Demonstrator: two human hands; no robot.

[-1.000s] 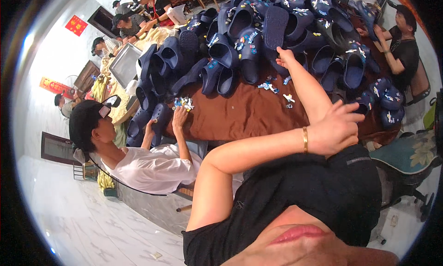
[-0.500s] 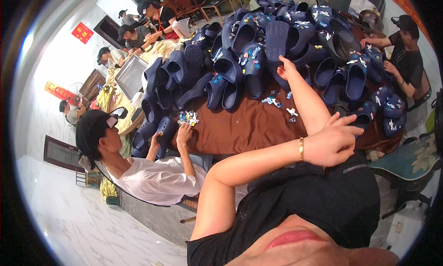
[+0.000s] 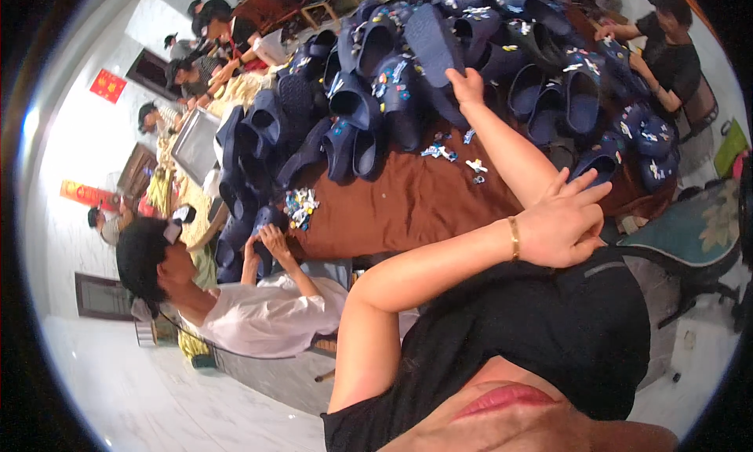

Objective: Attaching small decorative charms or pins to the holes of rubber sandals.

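Right hand (image 3: 468, 83): closed on a dark blue clog (image 3: 434, 40) at 12 o'clock.
Left hand (image 3: 566, 221): open, fingers spread, resting on right forearm.
Surface (image 3: 408, 205): brown cloth, small charms (image 3: 300, 205).

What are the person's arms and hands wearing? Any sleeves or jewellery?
Both arms are bare, with no sleeves on the forearms and no gloves. The left hand has a thin gold bracelet around its wrist. The right hand shows no ring or band that I can make out. The person wears a black top.
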